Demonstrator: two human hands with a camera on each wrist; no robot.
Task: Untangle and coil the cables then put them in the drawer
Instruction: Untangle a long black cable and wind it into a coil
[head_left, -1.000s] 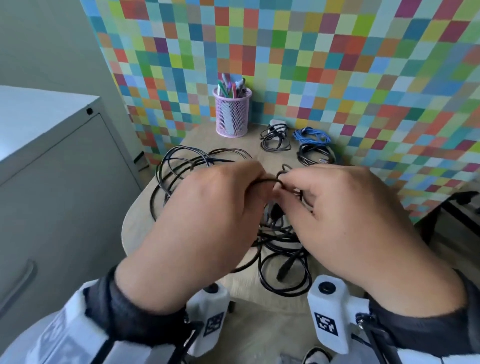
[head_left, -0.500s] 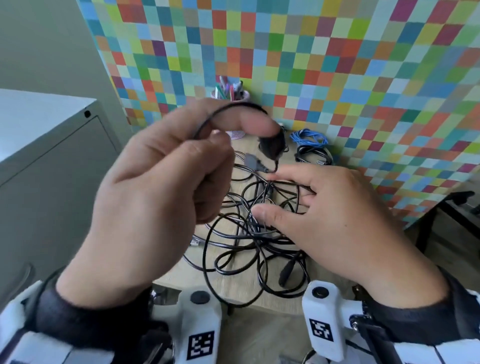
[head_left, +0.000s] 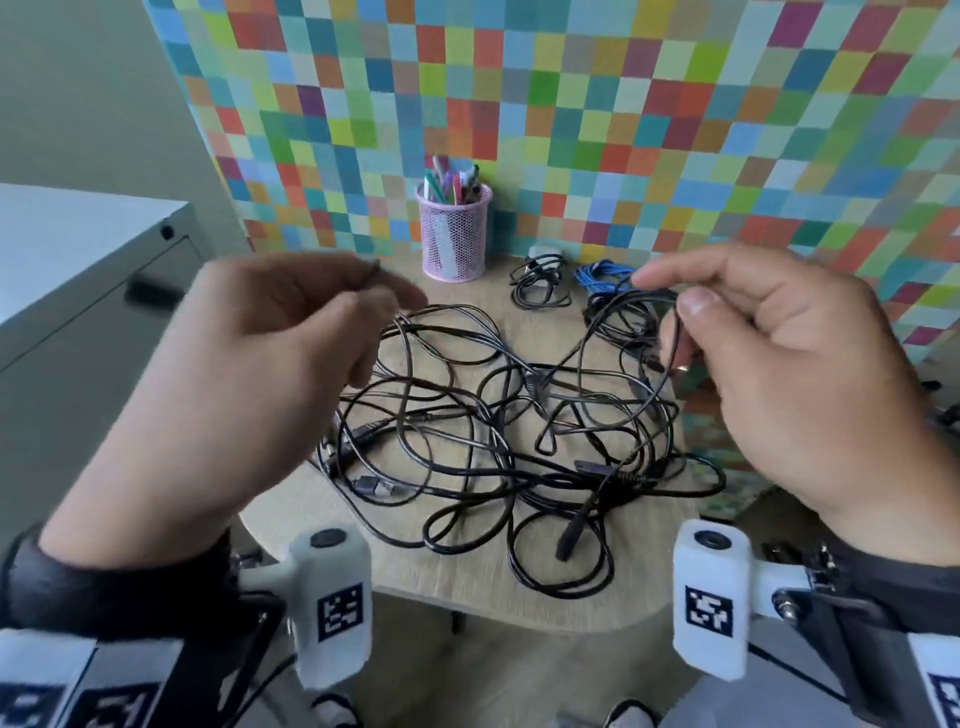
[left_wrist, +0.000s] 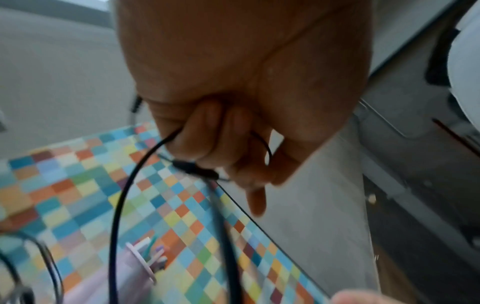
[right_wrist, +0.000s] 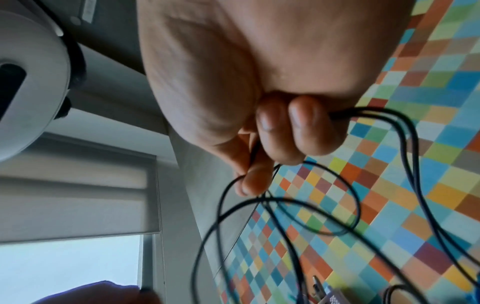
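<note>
Checkered wall panels are backing the wooden table where the tangled black cables are lying, light and limp. Your left hand and right hand are each pinching a lifted strand; grip near plugs.

- At 12 o'clock I see a pink mesh pen cup with pens, standing upright on the wooden table.
- Behind it is a wall of coloured squares.
- At 9 o'clock stands a grey cabinet.
</note>
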